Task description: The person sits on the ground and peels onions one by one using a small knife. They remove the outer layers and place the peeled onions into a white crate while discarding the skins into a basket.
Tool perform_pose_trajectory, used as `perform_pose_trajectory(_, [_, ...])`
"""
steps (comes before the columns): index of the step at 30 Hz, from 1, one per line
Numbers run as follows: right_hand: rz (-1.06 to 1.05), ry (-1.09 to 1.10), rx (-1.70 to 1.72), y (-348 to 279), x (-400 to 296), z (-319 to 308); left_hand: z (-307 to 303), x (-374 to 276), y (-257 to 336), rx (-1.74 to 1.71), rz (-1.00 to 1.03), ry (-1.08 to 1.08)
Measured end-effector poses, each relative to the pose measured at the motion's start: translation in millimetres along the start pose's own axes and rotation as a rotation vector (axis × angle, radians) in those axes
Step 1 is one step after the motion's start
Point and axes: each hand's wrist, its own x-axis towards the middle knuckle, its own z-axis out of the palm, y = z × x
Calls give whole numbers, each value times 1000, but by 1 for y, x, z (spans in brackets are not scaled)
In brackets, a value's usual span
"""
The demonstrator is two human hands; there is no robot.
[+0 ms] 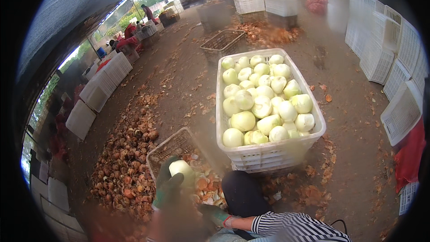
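Note:
My left hand, in a green work glove, is wrapped around a peeled white onion. Below it lies an open crate with orange onion skins and trimmings in it. My right hand, gloved too, is low beside my knee, close to those trimmings. A lens smudge blurs its fingertips, so I cannot tell whether it holds anything. Ahead stands a white plastic crate heaped with peeled onions. To the left, unpeeled onions are spread over the dirt floor.
An open brown crate sits beyond the white one. White crates are stacked along the right, near a red mesh sack. More crates line the left side, where people are farther back. Onion skins litter the ground.

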Motion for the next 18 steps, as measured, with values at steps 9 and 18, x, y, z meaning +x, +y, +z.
perform_pose_trajectory(9, [579,-96,364,-124,-31,-43,163,246,16,-85,63,-403])
perform_pose_trajectory(18, [617,80,306,-120,-19,-37,221,368,-44,1141,598,-308])
